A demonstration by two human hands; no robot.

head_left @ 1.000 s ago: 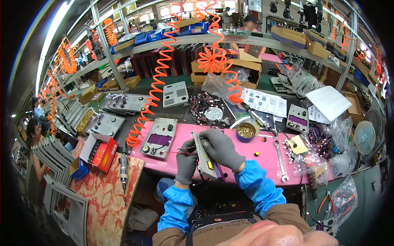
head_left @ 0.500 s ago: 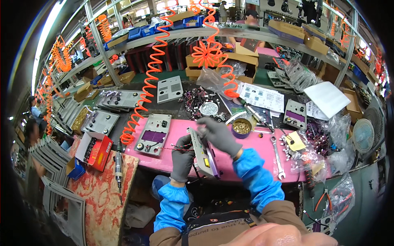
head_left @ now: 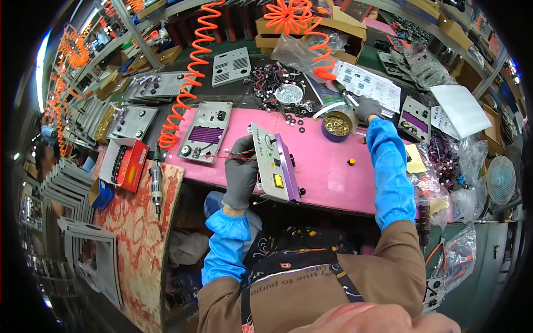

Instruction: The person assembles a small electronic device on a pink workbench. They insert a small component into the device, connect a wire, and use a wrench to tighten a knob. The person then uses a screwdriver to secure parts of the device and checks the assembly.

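Head view: the left hand (head_left: 241, 177), in a grey glove, is closed on the left side of a grey panel (head_left: 270, 158). The panel stands tilted over the near part of the pink mat (head_left: 327, 177), its face turned left and a yellow switch (head_left: 278, 180) near its lower end; a purple part (head_left: 288, 166) shows along its right side. Red and black wires (head_left: 237, 156) cross by the left fingers toward a second panel; where they end is unclear.

The right hand (head_left: 367, 108), also gloved, is stretched out to the far right of the mat, its fingers bent at the near end of a driver (head_left: 348, 99). Whether it grips the driver or only touches it, I cannot tell. Just left of that hand stands a round tin (head_left: 336, 136) of brass-coloured nuts (head_left: 336, 124). A small yellow-topped knob (head_left: 351, 162) lies on the mat between the hands.

On the mat's left lies the second panel (head_left: 215, 119), with a purple grille. Beyond the mat are a dish (head_left: 289, 104) of small silvery parts, a heap of wiring (head_left: 262, 83), a vented plate (head_left: 231, 65) and, near the right hand, a printed sheet (head_left: 375, 86). An orange hose (head_left: 323, 73) hangs near the sheet.

Farther left, a red box (head_left: 133, 172) holding dark parts and another driver (head_left: 156, 180) rest on a worn board (head_left: 125, 222). At far right stands a fan (head_left: 501, 175).
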